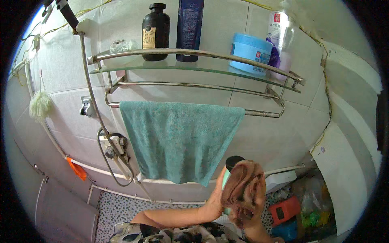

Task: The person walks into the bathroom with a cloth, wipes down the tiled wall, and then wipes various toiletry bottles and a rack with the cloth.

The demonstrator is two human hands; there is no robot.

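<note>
A light green bottle with a black cap (234, 163) is upright in my left hand (214, 200), whose fingers are wrapped round its side. My right hand (252, 227) is closed on a crumpled brown cloth (243, 188), pressed against the bottle's right side. The cloth covers most of the bottle and hides many of my right fingers. Just beyond my hands, a teal towel (178, 141) hangs over a metal rail.
Above the towel, a glass shelf (194, 72) holds a black bottle (155, 34), a dark blue tube (189, 30), a light blue jar (251, 52) and a pump bottle (280, 38). A shower hose (90, 81) hangs left. Lower right are a red container (285, 211) and plastic bags (314, 206).
</note>
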